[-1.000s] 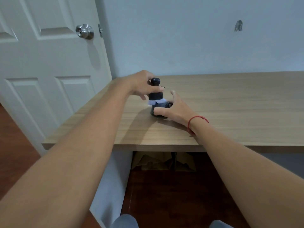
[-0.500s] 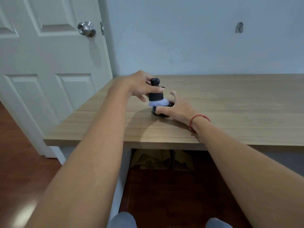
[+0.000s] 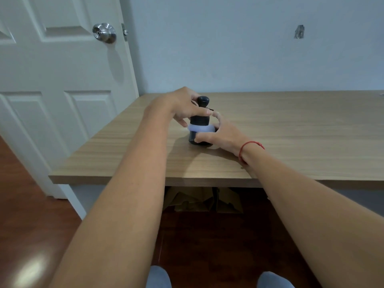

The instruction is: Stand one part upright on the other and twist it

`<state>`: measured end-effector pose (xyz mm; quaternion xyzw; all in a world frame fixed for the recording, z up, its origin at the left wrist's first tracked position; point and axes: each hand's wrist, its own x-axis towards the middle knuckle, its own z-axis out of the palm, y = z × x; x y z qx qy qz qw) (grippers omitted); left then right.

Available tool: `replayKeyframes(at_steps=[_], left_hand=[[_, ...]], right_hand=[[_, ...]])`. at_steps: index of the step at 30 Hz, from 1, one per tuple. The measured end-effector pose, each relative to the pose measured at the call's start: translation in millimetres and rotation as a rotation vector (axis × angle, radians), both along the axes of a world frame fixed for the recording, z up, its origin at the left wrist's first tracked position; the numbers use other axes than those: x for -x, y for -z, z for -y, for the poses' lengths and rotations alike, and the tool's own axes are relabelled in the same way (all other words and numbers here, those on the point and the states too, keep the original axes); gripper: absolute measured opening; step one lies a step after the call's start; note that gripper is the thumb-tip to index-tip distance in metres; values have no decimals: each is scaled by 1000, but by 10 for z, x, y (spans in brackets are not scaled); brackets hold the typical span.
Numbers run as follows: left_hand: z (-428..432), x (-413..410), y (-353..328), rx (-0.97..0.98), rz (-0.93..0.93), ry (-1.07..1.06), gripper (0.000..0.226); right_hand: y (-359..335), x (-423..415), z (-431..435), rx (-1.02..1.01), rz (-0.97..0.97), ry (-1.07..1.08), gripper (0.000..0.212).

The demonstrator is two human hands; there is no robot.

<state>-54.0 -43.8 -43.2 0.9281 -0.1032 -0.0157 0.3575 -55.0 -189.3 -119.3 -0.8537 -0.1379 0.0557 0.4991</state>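
A small black device (image 3: 199, 121) with a rounded knob on top and a pale lilac ring around its middle stands upright on the wooden table (image 3: 291, 129). My left hand (image 3: 185, 107) grips its upper part, thumb across the front below the knob. My right hand (image 3: 220, 135) holds the lower base from the right, thumb and fingers curled round it below the lilac ring. A red string bracelet sits on my right wrist. The base's far side is hidden by my fingers.
A white panelled door (image 3: 52, 80) with a metal knob (image 3: 105, 32) stands left of the table. A pale wall (image 3: 249, 48) runs behind. Cardboard (image 3: 199, 200) lies under the table on the dark wooden floor.
Both hands stay on the black device. The lilac ring shows more fully round its middle, and my right thumb has shifted slightly along the base.
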Motion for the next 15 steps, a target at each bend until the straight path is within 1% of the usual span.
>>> replayKeyframes(at_steps=[2,6,8,11,13,15], left_hand=[[-20,18,-18,5,-27,5,37],[-39,12,72,33,79,-72,41],[-55,54,37,18,15,-50,39],[-62,152,-118,-91,-114,3,30],[-53,199,-159,-139,-144,23,26],[-38,208,-150,-154,-133,26,26]], right_hand=[[5,0,9,-10,-8,-1,116],[23,-28,34,-4,1,-16,101],[21,-20,43,-16,11,-17,100],[22,0,65,-34,24,-2,100],[30,4,66,-33,22,-6,103],[21,16,62,4,17,-25,106]])
